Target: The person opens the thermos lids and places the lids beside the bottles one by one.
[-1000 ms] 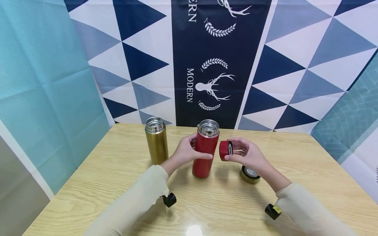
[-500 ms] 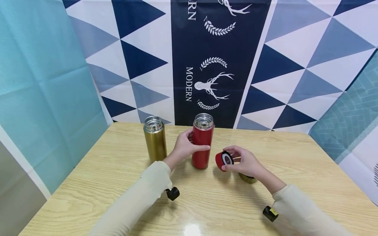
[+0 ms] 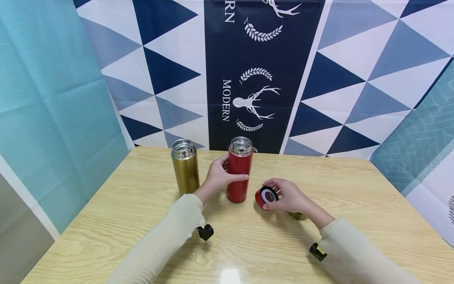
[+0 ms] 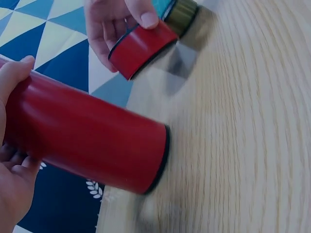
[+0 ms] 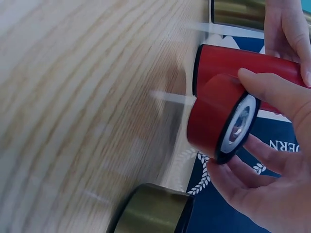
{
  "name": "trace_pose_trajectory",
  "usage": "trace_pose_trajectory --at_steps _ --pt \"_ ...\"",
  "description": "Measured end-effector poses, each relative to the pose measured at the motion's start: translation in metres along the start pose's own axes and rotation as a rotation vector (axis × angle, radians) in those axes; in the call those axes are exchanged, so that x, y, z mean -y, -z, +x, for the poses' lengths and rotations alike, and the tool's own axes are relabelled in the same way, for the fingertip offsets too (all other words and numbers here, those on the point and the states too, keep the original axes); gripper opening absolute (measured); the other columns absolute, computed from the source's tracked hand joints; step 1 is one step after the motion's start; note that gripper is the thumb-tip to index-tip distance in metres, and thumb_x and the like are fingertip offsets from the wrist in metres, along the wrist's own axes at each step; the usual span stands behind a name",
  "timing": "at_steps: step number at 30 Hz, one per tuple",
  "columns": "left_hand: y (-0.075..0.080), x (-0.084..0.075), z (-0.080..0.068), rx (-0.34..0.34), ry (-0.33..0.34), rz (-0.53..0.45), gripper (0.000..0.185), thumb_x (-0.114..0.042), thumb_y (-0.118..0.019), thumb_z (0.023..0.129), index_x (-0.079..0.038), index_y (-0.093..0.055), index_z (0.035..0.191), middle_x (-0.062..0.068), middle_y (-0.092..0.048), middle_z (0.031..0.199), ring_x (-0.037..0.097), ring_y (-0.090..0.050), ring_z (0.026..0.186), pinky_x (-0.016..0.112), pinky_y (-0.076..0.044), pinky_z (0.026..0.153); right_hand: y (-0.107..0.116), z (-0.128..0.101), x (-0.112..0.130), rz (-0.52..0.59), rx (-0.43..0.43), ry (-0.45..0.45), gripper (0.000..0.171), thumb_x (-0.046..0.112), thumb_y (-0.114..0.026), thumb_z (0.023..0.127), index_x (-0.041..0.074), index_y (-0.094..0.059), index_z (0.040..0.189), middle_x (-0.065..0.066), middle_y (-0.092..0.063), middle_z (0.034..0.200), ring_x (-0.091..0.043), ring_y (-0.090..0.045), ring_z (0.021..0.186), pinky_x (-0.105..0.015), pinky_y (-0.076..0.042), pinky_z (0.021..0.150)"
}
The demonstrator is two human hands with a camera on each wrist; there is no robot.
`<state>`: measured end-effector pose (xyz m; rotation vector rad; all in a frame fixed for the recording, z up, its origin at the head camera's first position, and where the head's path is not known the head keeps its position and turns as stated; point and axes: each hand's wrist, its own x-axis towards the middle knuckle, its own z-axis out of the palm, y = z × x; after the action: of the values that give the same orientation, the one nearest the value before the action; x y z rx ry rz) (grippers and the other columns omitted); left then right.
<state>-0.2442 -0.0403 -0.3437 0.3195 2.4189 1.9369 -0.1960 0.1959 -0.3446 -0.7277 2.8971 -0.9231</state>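
Note:
A red thermos bottle (image 3: 239, 165), its steel mouth uncovered, stands upright near the middle of the table. My left hand (image 3: 218, 176) grips it around the body, thumb across the front. To its right, my right hand (image 3: 289, 195) pinches a red bottle lid (image 5: 216, 114) by the rim, close over the wood, with the lid's pale inner face tipped up. A gold lid (image 5: 153, 209) rests on the table below my right hand, partly hidden by it in the head view. Left of the red bottle is an open-mouthed gold thermos bottle (image 3: 185, 169), upright.
The wooden table (image 3: 234, 244) ends at a patterned cloth backdrop (image 3: 244, 51) just behind the bottles. A teal cloth (image 3: 60, 102) hangs on the left side. Black wrist devices (image 3: 205, 232) show under both sleeves.
My left hand has shifted the red bottle slightly left and back. My right hand has lowered the red lid toward the table and tilted its inner face upward.

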Motion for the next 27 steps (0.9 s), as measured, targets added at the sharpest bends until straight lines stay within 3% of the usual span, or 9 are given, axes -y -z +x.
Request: trace_pose_trajectory --at_steps 12,17,23,27 --pt "0.004 0.005 -0.002 0.038 -0.008 0.092 0.079 -0.040 -0.083 0.072 -0.024 -0.045 0.140 0.000 -0.057 0.136 0.023 -0.054 0.126 0.043 -0.049 0.104 -0.003 0.010 -0.001 -0.096 0.057 0.041 0.060 0.023 -0.087 0.068 -0.004 -0.061 0.115 -0.016 -0.066 0.103 -0.023 -0.060 0.089 -0.032 -0.053 0.076" --pt "0.003 0.012 -0.005 0.062 0.017 0.073 0.083 -0.041 -0.080 0.075 -0.021 -0.040 0.144 0.002 -0.049 0.146 0.026 -0.044 0.138 0.047 -0.040 0.112 -0.003 0.014 -0.004 -0.139 0.076 0.039 0.061 0.023 -0.086 0.067 -0.004 -0.061 0.116 -0.017 -0.066 0.104 -0.025 -0.061 0.091 -0.035 -0.053 0.079" --pt "0.002 0.017 -0.012 0.077 0.001 0.021 0.077 -0.043 -0.073 0.082 -0.022 -0.036 0.146 0.002 -0.044 0.150 0.024 -0.039 0.141 0.045 -0.035 0.117 -0.001 0.016 -0.008 -0.174 0.073 0.018 0.061 0.023 -0.085 0.068 -0.004 -0.062 0.118 -0.020 -0.066 0.109 -0.029 -0.062 0.098 -0.039 -0.054 0.083" --pt "0.005 0.019 -0.024 0.066 -0.020 0.089 0.077 -0.044 -0.071 0.083 -0.025 -0.034 0.147 0.000 -0.039 0.154 0.023 -0.036 0.143 0.047 -0.033 0.117 -0.003 0.016 -0.010 -0.187 0.066 0.026 0.062 0.025 -0.085 0.070 -0.004 -0.061 0.120 -0.021 -0.066 0.112 -0.032 -0.062 0.101 -0.043 -0.053 0.087"
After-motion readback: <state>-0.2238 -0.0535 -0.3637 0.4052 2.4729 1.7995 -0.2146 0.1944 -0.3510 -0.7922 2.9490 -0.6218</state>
